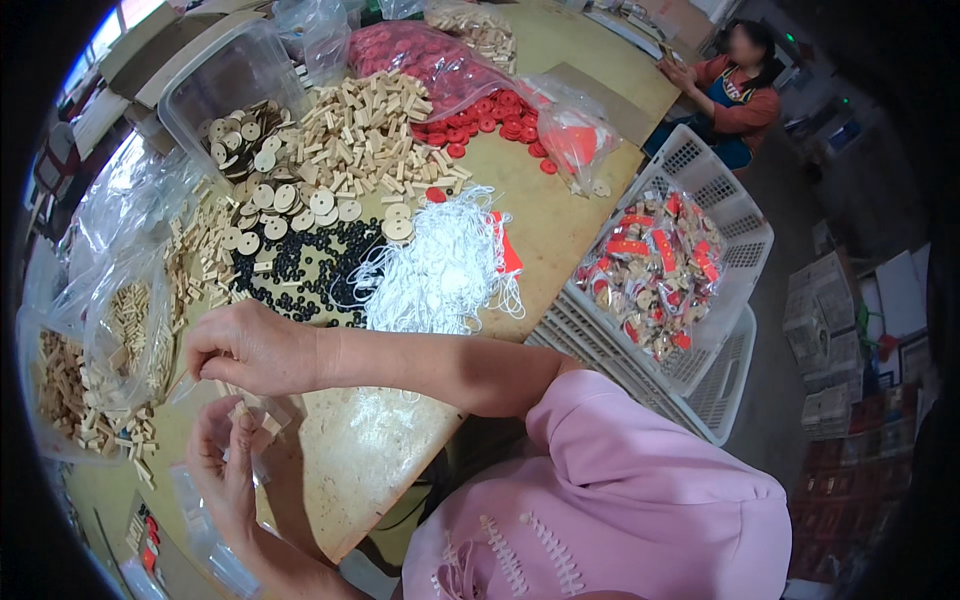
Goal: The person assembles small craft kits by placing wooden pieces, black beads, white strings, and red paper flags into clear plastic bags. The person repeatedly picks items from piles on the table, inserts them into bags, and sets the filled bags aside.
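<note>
At the lower left, my left hand [220, 465] is closed on a small clear plastic bag [270, 425]; pale wooden pieces show at its fingertips. Just above it is my right hand [250, 350], its arm reaching across from the right. The right fingers are curled into a pinch, with a bit of clear film beside them; what they hold is too small to make out. Beyond that hand lie small black beads [290, 265] and a heap of white cords [430, 265]. Flat clear bags [215, 545] lie beside my left wrist.
Wooden blocks [365, 130], two-holed wooden discs [270, 200] and red discs [485, 120] are heaped across the table. A clear bin [225, 85] lies tipped behind the discs. To the right, a white crate [735, 235] holds filled packets. Another person [745, 90] sits at the far right.
</note>
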Demonstrator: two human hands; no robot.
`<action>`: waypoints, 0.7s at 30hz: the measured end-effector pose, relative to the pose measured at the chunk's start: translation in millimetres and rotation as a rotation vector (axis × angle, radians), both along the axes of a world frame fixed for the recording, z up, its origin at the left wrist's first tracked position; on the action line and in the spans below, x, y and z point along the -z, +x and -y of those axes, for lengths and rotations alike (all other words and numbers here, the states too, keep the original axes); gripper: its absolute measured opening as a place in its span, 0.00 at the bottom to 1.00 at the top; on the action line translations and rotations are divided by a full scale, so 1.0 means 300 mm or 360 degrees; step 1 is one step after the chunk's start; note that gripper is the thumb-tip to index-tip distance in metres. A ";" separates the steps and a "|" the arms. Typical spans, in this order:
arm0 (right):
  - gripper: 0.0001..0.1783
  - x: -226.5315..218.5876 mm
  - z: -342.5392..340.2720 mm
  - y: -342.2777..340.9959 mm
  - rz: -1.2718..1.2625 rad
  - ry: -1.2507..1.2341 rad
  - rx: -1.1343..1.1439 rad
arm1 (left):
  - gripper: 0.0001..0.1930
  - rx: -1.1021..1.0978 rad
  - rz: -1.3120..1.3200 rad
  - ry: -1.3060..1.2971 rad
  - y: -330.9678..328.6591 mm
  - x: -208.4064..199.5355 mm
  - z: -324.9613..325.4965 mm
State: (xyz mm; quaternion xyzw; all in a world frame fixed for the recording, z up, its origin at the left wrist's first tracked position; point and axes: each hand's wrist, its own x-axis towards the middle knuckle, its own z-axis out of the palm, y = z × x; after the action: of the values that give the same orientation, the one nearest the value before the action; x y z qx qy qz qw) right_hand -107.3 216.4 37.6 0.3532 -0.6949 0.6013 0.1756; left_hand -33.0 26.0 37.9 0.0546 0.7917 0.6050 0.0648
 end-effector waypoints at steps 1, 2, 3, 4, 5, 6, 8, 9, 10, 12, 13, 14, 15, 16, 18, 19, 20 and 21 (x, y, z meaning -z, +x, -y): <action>0.04 0.001 0.003 -0.002 -0.0006 -0.0002 -0.0006 | 0.11 -0.0082 0.0008 0.0007 0.006 0.000 -0.005; 0.04 0.001 0.004 -0.004 -0.0012 0.0011 -0.0016 | 0.10 -0.0062 -0.0006 -0.0008 0.011 -0.007 -0.009; 0.04 0.002 0.010 -0.001 0.0012 0.0025 -0.0032 | 0.10 -0.0041 -0.0018 -0.0032 0.018 -0.025 -0.007; 0.04 0.004 0.013 0.002 0.0036 0.0041 -0.0047 | 0.10 -0.0019 -0.0029 -0.0054 0.023 -0.034 -0.008; 0.04 0.006 0.012 0.005 0.0061 0.0057 -0.0059 | 0.09 -0.0016 -0.0067 -0.0093 0.025 -0.034 -0.013; 0.04 0.004 0.017 0.005 0.0052 0.0050 -0.0068 | 0.08 -0.0023 -0.0109 -0.0138 0.028 -0.038 -0.014; 0.04 -0.003 0.017 0.008 0.0034 0.0037 -0.0082 | 0.06 -0.0041 -0.0178 -0.0189 0.035 -0.042 -0.020; 0.04 -0.010 0.013 0.012 0.0053 0.0049 -0.0093 | 0.06 -0.0053 -0.0209 -0.0193 0.038 -0.044 -0.026; 0.04 -0.018 0.007 0.016 0.0073 0.0062 -0.0103 | 0.05 -0.0063 -0.0239 -0.0197 0.037 -0.044 -0.029; 0.04 -0.014 0.005 0.014 0.0027 0.0042 -0.0084 | 0.05 -0.0063 -0.0238 -0.0178 0.038 -0.036 -0.028; 0.04 -0.014 0.005 0.013 0.0043 0.0015 -0.0097 | 0.05 -0.0055 -0.0234 -0.0169 0.039 -0.032 -0.029; 0.04 -0.018 0.004 0.013 0.0059 -0.0012 -0.0108 | 0.05 -0.0060 -0.0237 -0.0212 0.039 -0.034 -0.032; 0.04 -0.020 -0.004 0.016 0.0077 -0.0037 -0.0102 | 0.05 -0.0051 -0.0241 -0.0251 0.039 -0.040 -0.040; 0.04 -0.016 -0.002 0.018 0.0079 -0.0034 -0.0115 | 0.06 -0.0039 -0.0245 -0.0289 0.038 -0.046 -0.045; 0.04 -0.007 0.010 0.014 0.0072 -0.0018 -0.0123 | 0.06 -0.0083 -0.0216 -0.0392 0.047 -0.059 -0.042; 0.03 -0.009 0.006 0.013 0.0080 -0.0001 -0.0139 | 0.06 -0.0097 -0.0205 -0.0442 0.052 -0.053 -0.040; 0.03 -0.013 0.005 0.014 0.0088 0.0016 -0.0157 | 0.09 -0.0040 -0.0302 -0.0552 0.049 -0.028 -0.020; 0.03 -0.014 0.013 0.013 0.0089 0.0026 -0.0199 | 0.09 -0.0029 -0.0349 -0.0559 0.048 -0.001 0.006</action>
State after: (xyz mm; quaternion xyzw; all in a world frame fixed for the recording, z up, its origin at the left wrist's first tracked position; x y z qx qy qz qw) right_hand -103.5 212.4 41.8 0.3804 -0.6811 0.6149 0.1154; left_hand -18.5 24.2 38.3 0.1006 0.8878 0.4486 -0.0187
